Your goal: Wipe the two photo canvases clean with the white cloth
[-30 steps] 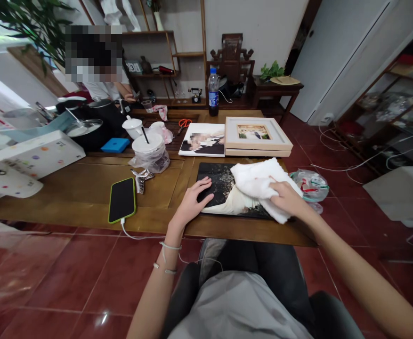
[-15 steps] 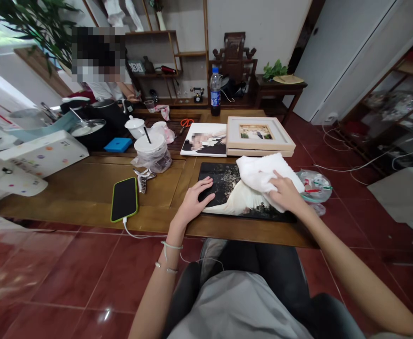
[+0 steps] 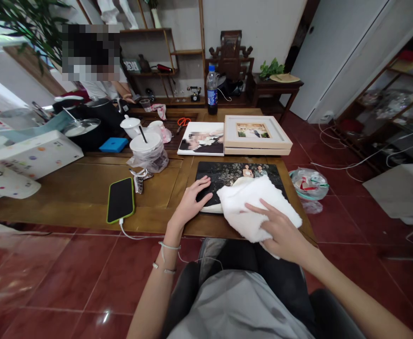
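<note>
A dark photo panel [image 3: 220,173] with two people pictured on it lies flat at the front of the wooden table. My left hand [image 3: 193,200] rests on its left edge, fingers spread. Over the lower right part of the panel lies a white towel [image 3: 248,202], hiding much of the picture. My right hand [image 3: 280,230] grips and presses the towel near the table's front edge, partly bunching it. Behind the panel are a white-edged photo print [image 3: 201,139] and a stack of light wooden picture frames [image 3: 257,135].
On the table [image 3: 149,214] are a phone [image 3: 120,200] on a charging cable, a lidded cup with a straw [image 3: 148,148], a blue box [image 3: 113,145], orange-handled scissors [image 3: 183,123] and a bottle [image 3: 212,92]. A bagged bin [image 3: 309,183] stands right. Another person sits at the far left.
My right hand has drawn the towel toward me and slightly left, uncovering the panel's upper right with the pictured couple. My left hand stays on the panel's left edge.
</note>
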Demonstrator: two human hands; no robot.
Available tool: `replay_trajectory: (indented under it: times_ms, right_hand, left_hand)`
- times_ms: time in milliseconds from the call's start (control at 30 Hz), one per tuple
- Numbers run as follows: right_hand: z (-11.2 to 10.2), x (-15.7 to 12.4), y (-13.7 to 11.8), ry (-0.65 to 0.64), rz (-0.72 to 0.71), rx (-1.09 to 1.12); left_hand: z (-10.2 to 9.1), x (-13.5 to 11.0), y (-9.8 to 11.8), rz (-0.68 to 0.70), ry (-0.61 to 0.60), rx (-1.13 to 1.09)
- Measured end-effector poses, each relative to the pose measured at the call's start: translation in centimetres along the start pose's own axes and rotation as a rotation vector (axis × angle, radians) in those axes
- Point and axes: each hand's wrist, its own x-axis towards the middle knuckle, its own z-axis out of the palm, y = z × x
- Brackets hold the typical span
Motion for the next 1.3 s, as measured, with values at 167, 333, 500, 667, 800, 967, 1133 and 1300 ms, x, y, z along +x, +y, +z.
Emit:
replay_trajectory:
  times_ms: [167,333,500,667,800,967,1133,1300]
  right_hand:
    - [0.3,4.0,3.7,0.032,0.093,-0.080]
    - [0.6,9.3,6.6,0.055,0.153,-0.116]
    - [1.1,10.9,6.4,0.092,0.097,-0.122]
    - [2.2,6.9,2.3,0.032,0.041,-0.100]
    - [2.6,2.9,-1.8,0.001,-0.040,-0.053]
    - [2.1,1.4,-3.4,-0.064,-0.034,-0.002]
    - [1.7,4.1,0.0,0.027,0.063,-0.034]
    - [1.7,8.7,3.4,0.069,0.166,-0.133]
  left_hand:
    - [0.0,0.0,-0.1,-0.007,0.003,-0.006]
    - [0.0,0.0,-0.1,0.002,0.010,-0.013]
    - [-0.1,0.1,0.0,0.008,0.002,-0.011]
    - [-0.1,0.1,0.0,-0.001,-0.001,0.002]
    - [-0.1,0.1,0.0,-0.002,-0.026,0.009]
    - [-0.1,0.1,-0.1,-0.001,-0.027,0.008]
    - [-0.1,0.0,0.1,-0.010,-0.020,0.011]
    - [0.0,0.0,0.0,-0.004,0.006,0.003]
